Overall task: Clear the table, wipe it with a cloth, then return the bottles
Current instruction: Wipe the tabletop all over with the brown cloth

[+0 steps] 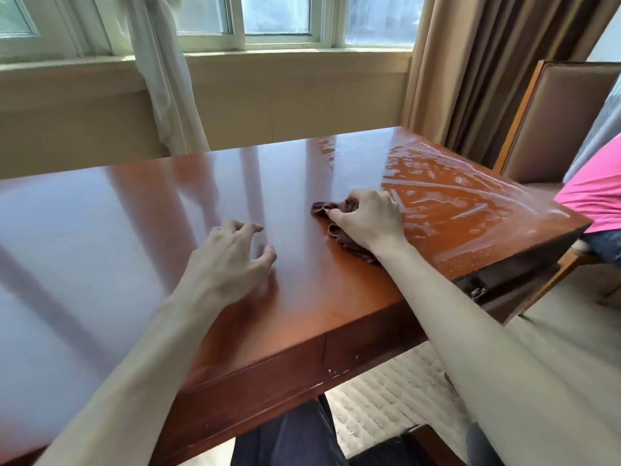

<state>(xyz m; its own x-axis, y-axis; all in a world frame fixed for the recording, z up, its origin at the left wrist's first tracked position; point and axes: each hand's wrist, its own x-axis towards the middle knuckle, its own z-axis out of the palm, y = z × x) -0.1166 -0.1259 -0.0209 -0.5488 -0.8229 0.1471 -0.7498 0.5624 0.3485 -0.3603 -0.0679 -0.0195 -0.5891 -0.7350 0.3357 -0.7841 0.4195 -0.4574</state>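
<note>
Head view: a crumpled brown cloth [339, 227] lies on the glossy wooden desk [134, 213], gripped by the right hand [368, 218]. Wet streaks shine just beyond it. Left hand [232, 260] rests nearby, fingers loosely curled, holding nothing.

Reddish-brown glossy table [302, 297], dark brown cloth [346, 238], pink garment [594, 193], tan curtain [470, 62]

Both forearms are bare from the lower edge of the view to the wrists — no sleeves, watch, rings or bands show. The left hand [232, 260] and right hand [368, 220] wear no gloves. Below the table edge, the legs are in dark navy trousers [289, 438] — plain cloth, softly creased.
</note>
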